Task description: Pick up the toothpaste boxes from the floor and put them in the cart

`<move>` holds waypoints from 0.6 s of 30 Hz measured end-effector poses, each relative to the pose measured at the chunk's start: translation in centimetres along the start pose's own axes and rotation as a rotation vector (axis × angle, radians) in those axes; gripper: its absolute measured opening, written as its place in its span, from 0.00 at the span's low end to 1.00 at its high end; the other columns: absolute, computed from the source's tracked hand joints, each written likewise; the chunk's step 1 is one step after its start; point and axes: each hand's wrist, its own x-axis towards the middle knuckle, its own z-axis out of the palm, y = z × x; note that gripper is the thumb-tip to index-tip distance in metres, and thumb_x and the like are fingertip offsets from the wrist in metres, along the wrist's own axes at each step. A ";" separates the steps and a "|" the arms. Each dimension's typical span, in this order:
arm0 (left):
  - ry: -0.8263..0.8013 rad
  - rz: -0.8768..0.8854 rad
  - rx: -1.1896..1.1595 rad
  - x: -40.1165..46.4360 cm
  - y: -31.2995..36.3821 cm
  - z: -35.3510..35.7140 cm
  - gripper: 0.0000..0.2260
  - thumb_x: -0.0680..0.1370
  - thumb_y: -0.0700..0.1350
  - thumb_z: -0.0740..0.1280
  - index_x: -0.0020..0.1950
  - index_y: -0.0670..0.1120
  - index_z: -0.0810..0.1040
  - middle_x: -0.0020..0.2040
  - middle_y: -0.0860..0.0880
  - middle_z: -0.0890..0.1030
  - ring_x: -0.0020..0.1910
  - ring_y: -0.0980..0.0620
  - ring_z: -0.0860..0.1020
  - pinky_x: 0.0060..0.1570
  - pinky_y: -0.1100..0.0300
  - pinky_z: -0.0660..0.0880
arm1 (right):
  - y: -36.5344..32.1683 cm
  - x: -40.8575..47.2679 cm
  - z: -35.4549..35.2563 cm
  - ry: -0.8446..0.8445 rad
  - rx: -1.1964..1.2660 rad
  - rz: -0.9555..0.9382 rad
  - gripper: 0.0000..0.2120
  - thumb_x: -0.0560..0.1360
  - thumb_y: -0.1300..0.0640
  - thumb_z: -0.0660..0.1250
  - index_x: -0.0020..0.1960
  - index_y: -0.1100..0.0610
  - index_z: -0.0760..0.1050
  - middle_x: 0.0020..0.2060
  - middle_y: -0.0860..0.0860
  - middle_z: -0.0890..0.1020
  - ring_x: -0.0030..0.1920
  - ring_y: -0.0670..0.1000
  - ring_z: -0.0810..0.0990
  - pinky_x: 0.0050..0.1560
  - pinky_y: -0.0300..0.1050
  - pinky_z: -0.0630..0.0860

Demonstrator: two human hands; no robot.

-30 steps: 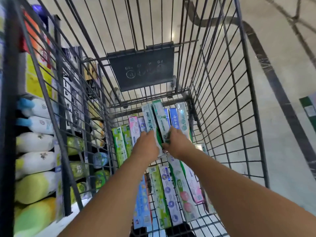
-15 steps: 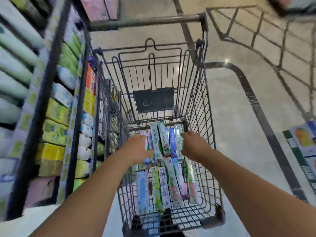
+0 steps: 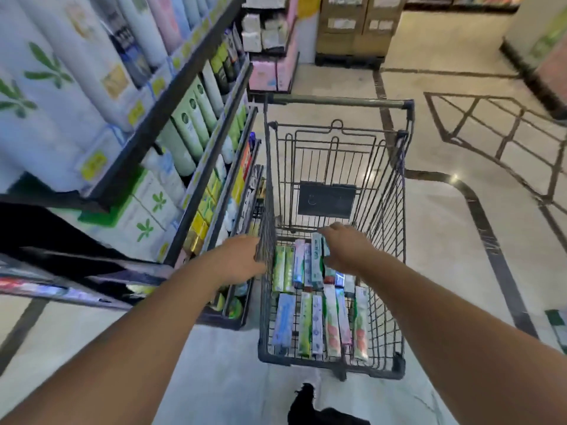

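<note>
The wire shopping cart [image 3: 395, 240] stands in the middle of the aisle. Several toothpaste boxes [image 3: 331, 323] lie flat on its floor in two rows, a near row and a far row [image 3: 285, 268]. My right hand [image 3: 348, 248] hovers palm down over the far row inside the cart, fingers spread, nothing in it. My left hand [image 3: 237, 257] is at the cart's left wire wall, fingertips against the mesh, and holds nothing. No toothpaste box on the floor is clearly in view.
A store shelf [image 3: 184, 167] packed with tubes and boxes runs close along the cart's left side. Polished floor [image 3: 454, 256] lies to the right, with a green package [image 3: 557, 322] at the right edge. Stacked cardboard cartons [image 3: 356, 26] stand at the back. A dark shoe [image 3: 306, 403] is below.
Both hands let go of the boxes they held over the far row. The view pulled up and back. My left hand moved left to the cart's side wall; my right hand stayed above the boxes.
</note>
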 end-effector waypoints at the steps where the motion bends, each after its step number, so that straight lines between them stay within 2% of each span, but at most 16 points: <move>1: 0.026 -0.001 -0.012 -1.7 -0.7 0.3 0.29 0.81 0.53 0.62 0.78 0.43 0.58 0.74 0.42 0.63 0.72 0.44 0.64 0.65 0.55 0.65 | -1.5 -0.6 -0.1 0.013 -0.015 -0.024 0.30 0.74 0.56 0.70 0.73 0.57 0.65 0.68 0.57 0.71 0.67 0.60 0.70 0.68 0.57 0.69; 3: 0.069 -0.017 -0.062 -5.0 -2.7 1.4 0.22 0.81 0.51 0.63 0.71 0.42 0.66 0.65 0.42 0.73 0.68 0.43 0.69 0.56 0.56 0.66 | -4.7 -2.0 0.1 0.025 -0.032 -0.067 0.30 0.74 0.56 0.69 0.73 0.58 0.65 0.68 0.58 0.71 0.67 0.60 0.70 0.68 0.58 0.69; 4: 0.072 -0.028 -0.079 -6.7 -4.0 2.2 0.19 0.80 0.50 0.63 0.68 0.43 0.68 0.61 0.43 0.74 0.65 0.43 0.71 0.50 0.58 0.64 | -6.5 -2.9 0.4 0.025 -0.035 -0.090 0.29 0.74 0.56 0.69 0.72 0.58 0.65 0.67 0.59 0.71 0.66 0.60 0.70 0.66 0.58 0.70; 5: 0.091 -0.033 -0.098 -8.8 -5.2 2.9 0.21 0.80 0.50 0.64 0.69 0.43 0.67 0.61 0.43 0.73 0.63 0.43 0.72 0.48 0.58 0.63 | -8.3 -3.8 0.8 0.021 -0.042 -0.120 0.27 0.74 0.56 0.69 0.71 0.58 0.66 0.65 0.59 0.72 0.64 0.61 0.71 0.65 0.59 0.71; 7: 0.121 -0.067 -0.140 -12.8 -8.3 4.6 0.24 0.79 0.51 0.65 0.70 0.41 0.67 0.62 0.43 0.71 0.58 0.45 0.73 0.49 0.56 0.67 | -12.2 -5.9 1.6 0.007 -0.064 -0.192 0.26 0.74 0.56 0.68 0.70 0.58 0.67 0.65 0.60 0.71 0.64 0.62 0.71 0.63 0.58 0.72; 9: 0.185 -0.113 -0.186 -17.1 -11.8 6.3 0.20 0.77 0.51 0.67 0.63 0.41 0.71 0.59 0.44 0.75 0.54 0.45 0.75 0.49 0.54 0.71 | -16.7 -8.2 2.4 0.003 -0.085 -0.265 0.27 0.74 0.56 0.68 0.72 0.58 0.66 0.66 0.61 0.70 0.67 0.63 0.69 0.64 0.57 0.71; 11: 0.238 -0.196 -0.206 -21.9 -15.7 7.9 0.18 0.76 0.51 0.67 0.61 0.43 0.72 0.59 0.42 0.76 0.53 0.43 0.77 0.50 0.52 0.76 | -21.5 -10.7 3.1 0.008 -0.109 -0.325 0.30 0.75 0.56 0.68 0.74 0.57 0.64 0.68 0.60 0.68 0.68 0.62 0.68 0.66 0.56 0.70; 13: 0.276 -0.271 -0.241 -27.1 -19.4 9.6 0.23 0.76 0.55 0.66 0.66 0.45 0.70 0.63 0.43 0.75 0.55 0.42 0.77 0.55 0.50 0.76 | -26.7 -13.1 4.2 0.016 -0.138 -0.405 0.30 0.75 0.55 0.68 0.74 0.57 0.63 0.68 0.60 0.69 0.68 0.63 0.68 0.66 0.57 0.70; 15: 0.302 -0.347 -0.276 -32.4 -22.9 11.6 0.26 0.78 0.54 0.65 0.74 0.46 0.65 0.71 0.44 0.71 0.63 0.43 0.74 0.61 0.54 0.72 | -32.1 -15.4 5.2 0.029 -0.167 -0.502 0.29 0.74 0.54 0.68 0.72 0.58 0.65 0.67 0.60 0.69 0.66 0.63 0.69 0.64 0.57 0.70; 18: 0.342 -0.499 -0.319 -40.1 -28.5 15.4 0.30 0.81 0.53 0.63 0.79 0.45 0.56 0.77 0.45 0.61 0.73 0.47 0.64 0.69 0.59 0.63 | -40.3 -18.6 6.9 0.021 -0.210 -0.654 0.24 0.74 0.54 0.66 0.69 0.58 0.69 0.64 0.60 0.72 0.63 0.63 0.72 0.61 0.53 0.71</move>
